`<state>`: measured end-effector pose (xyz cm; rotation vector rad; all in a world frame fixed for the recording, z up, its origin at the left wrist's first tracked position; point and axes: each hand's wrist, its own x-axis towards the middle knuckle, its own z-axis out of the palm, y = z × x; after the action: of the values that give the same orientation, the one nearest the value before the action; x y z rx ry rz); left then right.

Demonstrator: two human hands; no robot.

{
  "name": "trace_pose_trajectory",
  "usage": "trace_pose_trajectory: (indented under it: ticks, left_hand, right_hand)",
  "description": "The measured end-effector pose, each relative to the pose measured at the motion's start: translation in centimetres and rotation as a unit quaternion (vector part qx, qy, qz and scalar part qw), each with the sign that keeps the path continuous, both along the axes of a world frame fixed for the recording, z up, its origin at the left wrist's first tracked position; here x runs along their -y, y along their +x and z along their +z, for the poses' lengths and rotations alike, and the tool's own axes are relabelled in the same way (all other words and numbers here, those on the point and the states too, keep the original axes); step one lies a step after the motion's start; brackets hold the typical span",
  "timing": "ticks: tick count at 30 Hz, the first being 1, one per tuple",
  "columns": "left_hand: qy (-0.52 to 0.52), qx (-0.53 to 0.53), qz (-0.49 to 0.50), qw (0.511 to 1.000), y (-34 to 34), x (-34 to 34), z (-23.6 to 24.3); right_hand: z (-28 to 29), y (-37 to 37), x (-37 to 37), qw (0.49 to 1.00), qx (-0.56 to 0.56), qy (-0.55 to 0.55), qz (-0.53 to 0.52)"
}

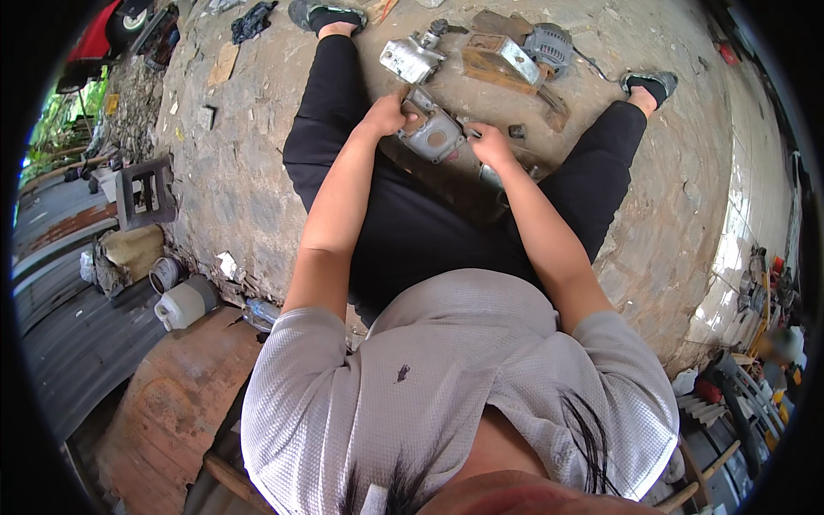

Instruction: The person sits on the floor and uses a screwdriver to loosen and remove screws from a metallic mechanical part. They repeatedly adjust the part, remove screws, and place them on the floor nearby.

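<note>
My left hand (388,117) is closed on the left side of a grey cast metal plate (421,142) with a round opening, held between my legs. My right hand (489,142) is closed at the plate's right edge around a small dark object that I cannot make out. Just beyond sit a silver metal housing (407,60), a rusty metal block (487,62) and a finned grey alternator-like part (550,48). A small dark piece (517,130) lies right of my right hand, with another metal part (496,178) partly hidden below it.
I sit on rough concrete (230,163). At left are a grey plastic crate (129,195), a white jug (178,307), corrugated sheets (60,343) and a rusty sheet (154,403). Tools and clutter (755,300) line the right; a dark rag (251,21) lies at the upper left.
</note>
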<state>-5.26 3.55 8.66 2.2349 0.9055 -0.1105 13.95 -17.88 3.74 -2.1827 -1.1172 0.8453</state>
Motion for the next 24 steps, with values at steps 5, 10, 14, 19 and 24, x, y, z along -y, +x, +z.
trace_pose_trajectory:
  ticks: [5,10,14,19,24]
  left_hand:
    - [0.022,0.01,-0.004,1.0,-0.4,1.1,0.7]
    - [-0.029,0.085,0.058,0.994,-0.7,1.3,-0.7]
    - [-0.161,0.173,0.129,0.963,-0.6,2.0,-1.6]
    - [-0.268,0.213,0.167,0.924,-0.3,4.2,0.4]
    - [-0.261,0.215,0.17,0.926,0.2,4.5,1.0]
  right_hand:
    - [4.0,1.0,0.9,0.984,-0.179,-0.016,-0.02]
    - [5.6,1.4,1.8,0.985,-0.171,0.03,0.017]
    - [4.8,1.3,1.3,0.984,-0.143,0.103,0.005]
    - [5.6,1.8,0.5,0.988,-0.063,0.121,-0.066]
    - [4.1,1.7,0.3,0.953,-0.235,0.188,-0.045]
